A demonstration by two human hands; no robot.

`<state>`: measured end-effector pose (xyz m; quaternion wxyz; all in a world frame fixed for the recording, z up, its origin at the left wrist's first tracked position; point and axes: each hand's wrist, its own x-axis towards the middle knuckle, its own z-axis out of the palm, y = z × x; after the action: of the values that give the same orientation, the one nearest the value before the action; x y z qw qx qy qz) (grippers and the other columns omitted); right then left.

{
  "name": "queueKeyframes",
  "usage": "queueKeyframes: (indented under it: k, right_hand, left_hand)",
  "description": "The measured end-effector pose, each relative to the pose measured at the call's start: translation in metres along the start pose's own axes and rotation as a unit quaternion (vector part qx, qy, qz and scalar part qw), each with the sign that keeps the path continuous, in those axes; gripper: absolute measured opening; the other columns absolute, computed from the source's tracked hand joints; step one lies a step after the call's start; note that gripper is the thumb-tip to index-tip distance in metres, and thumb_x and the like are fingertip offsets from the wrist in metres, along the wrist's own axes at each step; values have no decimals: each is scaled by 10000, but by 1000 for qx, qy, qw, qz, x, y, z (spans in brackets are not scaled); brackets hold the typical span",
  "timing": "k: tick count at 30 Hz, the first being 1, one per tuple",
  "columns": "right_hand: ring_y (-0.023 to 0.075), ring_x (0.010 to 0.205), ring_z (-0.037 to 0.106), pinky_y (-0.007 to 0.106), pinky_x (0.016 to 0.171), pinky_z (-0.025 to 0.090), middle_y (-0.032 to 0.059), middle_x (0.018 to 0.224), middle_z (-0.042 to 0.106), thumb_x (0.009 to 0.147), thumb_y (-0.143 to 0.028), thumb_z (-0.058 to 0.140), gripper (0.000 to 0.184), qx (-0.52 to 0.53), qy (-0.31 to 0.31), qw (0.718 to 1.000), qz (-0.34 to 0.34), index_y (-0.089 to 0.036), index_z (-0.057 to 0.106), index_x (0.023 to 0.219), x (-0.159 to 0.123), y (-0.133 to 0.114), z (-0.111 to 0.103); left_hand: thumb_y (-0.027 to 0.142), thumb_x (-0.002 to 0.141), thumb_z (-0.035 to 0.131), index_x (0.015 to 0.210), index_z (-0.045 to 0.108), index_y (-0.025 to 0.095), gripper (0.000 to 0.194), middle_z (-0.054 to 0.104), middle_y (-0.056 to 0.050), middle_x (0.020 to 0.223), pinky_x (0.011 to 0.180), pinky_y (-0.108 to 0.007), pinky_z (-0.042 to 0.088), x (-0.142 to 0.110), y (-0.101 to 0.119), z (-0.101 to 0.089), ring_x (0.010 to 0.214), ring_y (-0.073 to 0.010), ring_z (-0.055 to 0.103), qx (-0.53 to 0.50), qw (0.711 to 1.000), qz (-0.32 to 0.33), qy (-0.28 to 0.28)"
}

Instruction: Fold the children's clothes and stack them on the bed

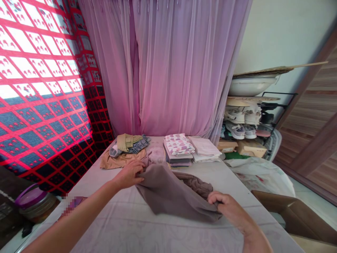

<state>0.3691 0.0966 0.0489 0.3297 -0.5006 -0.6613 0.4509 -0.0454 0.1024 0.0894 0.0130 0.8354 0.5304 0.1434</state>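
Note:
A grey-brown garment (168, 191) lies rumpled on the pale table (126, 228) in front of me. My left hand (129, 174) pinches its upper left edge, fingers closed on the cloth. My right hand (226, 207) grips its lower right corner, fingers curled round the fabric. The cloth is stretched between the two hands.
Beyond the garment sit a folded stack with a heart-print piece on top (178, 147), a white folded pile (205, 148) and a loose heap of tan and grey clothes (126, 149). Pink curtains hang behind. A shoe rack (244, 123) stands right; a brown chair (286, 211) is beside the table.

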Motion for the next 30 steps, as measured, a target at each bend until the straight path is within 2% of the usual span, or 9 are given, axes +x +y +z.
queueKeyframes:
  k: [4, 7, 12, 15, 18, 22, 24, 26, 30]
  right_hand:
    - [222, 777, 596, 310, 764, 451, 28, 741, 676, 410, -246, 383, 294, -5, -42, 999, -16, -216, 651, 526, -2, -8, 2]
    - [203, 771, 603, 290, 756, 451, 30, 750, 668, 427, -225, 383, 278, -26, -61, 996, -60, -211, 639, 537, -4, -11, 0]
    - [206, 878, 607, 294, 842, 441, 40, 856, 665, 529, -215, 401, 276, -94, 162, 974, -127, -239, 662, 616, 4, -9, 0]
    - [202, 920, 600, 285, 844, 439, 36, 926, 660, 590, -200, 394, 292, -126, 228, 955, -141, -250, 675, 652, 8, -7, 2]
    - [203, 915, 605, 282, 851, 436, 32, 914, 665, 573, -185, 395, 292, -134, 185, 966, -123, -251, 672, 639, 8, -2, -2]
    - [216, 881, 616, 291, 844, 436, 38, 861, 679, 525, -170, 396, 302, -142, 52, 986, -72, -240, 677, 613, 7, 6, -9]
    - [221, 857, 621, 297, 822, 441, 35, 830, 681, 517, -173, 395, 298, -151, 26, 987, -46, -237, 674, 599, 7, 6, -8]
    - [220, 869, 622, 297, 817, 443, 35, 844, 683, 532, -179, 396, 295, -156, 75, 984, -46, -240, 674, 610, 7, 2, -4]
    - [213, 939, 610, 293, 838, 444, 44, 944, 672, 608, -194, 395, 312, -152, 251, 949, -116, -250, 684, 709, 5, -14, 4]
  left_hand:
    - [489, 817, 600, 765, 603, 212, 282, 666, -45, 864, 862, -343, 416, -33, 4, -9, 880, -214, 602, 37, 998, -20, -46]
    - [512, 857, 540, 788, 616, 196, 332, 655, -55, 819, 796, -348, 433, -42, 4, -15, 806, -218, 613, 123, 989, -46, -66]
    - [467, 862, 560, 847, 654, 195, 288, 680, -71, 865, 863, -416, 430, -37, -1, -37, 850, -248, 623, 231, 966, -113, 17]
    - [503, 869, 544, 848, 670, 206, 323, 679, -67, 857, 958, -449, 385, -37, -2, -45, 898, -252, 609, 252, 959, -94, 90]
    - [514, 875, 535, 846, 671, 204, 340, 665, -61, 858, 927, -410, 415, -50, 1, -37, 900, -236, 594, 236, 965, -51, 104]
    - [447, 870, 585, 939, 671, 203, 268, 664, -52, 1020, 884, -334, 450, -75, 6, -11, 967, -206, 580, 205, 978, 20, 38]
    - [410, 883, 576, 947, 674, 211, 231, 665, -48, 1054, 891, -326, 451, -81, 7, -4, 982, -198, 581, 204, 978, 28, 21]
    - [390, 898, 552, 928, 678, 205, 226, 674, -52, 1031, 874, -336, 459, -78, 6, -7, 964, -201, 589, 215, 976, 19, 26]
    - [410, 918, 496, 888, 675, 186, 289, 685, -65, 923, 893, -388, 454, -56, 6, -36, 936, -226, 601, 247, 965, -18, 89]
